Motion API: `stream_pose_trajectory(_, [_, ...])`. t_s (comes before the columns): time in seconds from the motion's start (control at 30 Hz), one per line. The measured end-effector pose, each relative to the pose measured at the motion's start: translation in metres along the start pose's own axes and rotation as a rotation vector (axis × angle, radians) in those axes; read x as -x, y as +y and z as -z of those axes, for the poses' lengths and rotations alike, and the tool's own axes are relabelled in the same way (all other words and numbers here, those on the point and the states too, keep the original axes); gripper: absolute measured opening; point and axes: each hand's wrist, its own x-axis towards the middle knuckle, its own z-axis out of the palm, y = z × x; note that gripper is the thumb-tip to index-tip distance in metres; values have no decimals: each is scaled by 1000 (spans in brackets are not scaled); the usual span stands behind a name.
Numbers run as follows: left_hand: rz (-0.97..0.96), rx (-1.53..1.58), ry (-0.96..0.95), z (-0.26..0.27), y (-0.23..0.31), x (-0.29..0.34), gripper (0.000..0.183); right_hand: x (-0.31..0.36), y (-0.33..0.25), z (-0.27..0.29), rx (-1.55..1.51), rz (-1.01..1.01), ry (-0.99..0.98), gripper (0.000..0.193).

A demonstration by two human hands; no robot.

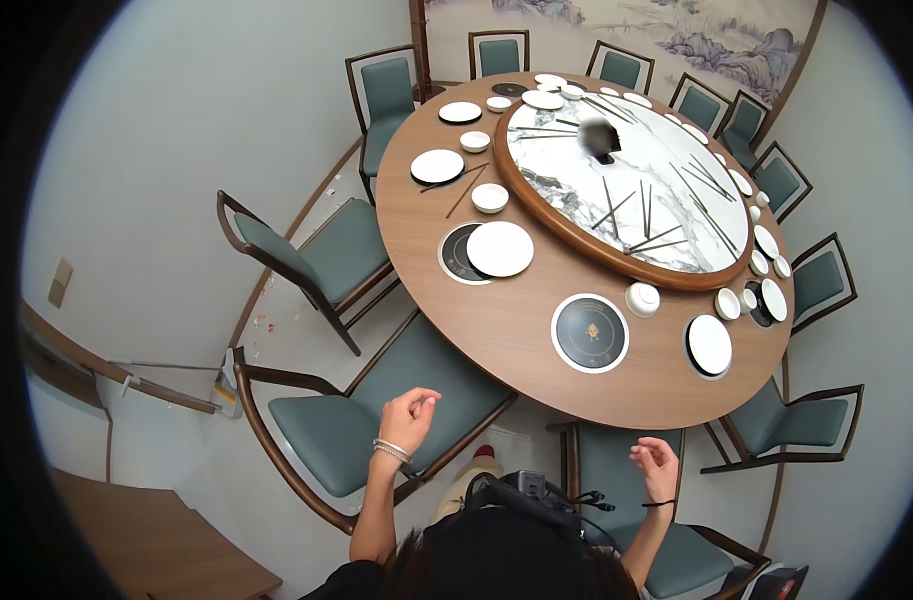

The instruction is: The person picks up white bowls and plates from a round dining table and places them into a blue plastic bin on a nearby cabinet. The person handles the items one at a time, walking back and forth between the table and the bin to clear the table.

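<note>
left hand [410, 420], loosely curled and empty, hangs over a green chair [447, 360]; past it the round table [517, 340], a black disc [591, 333] near its edge, a bowl [643, 299] just beyond. right hand [657, 465], well apart from the left, empty, half curled, is over a second chair [612, 465], a plate [711, 345] beyond.
</note>
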Motion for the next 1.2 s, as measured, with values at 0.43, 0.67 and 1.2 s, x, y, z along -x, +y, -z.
stream_pose_trajectory(0.43, [315,355,-94,-46,-53,-141,12,-127,-27,-67,98,12,-243,13])
stream_pose_trajectory(0.67, [576,594,-61,-89,-68,-243,21,-301,-49,-145,296,148,-460,14])
stream_pose_trajectory(1.2, [888,304,34,-214,-145,-413,31,-535,75,-335,874,146,-425,43])
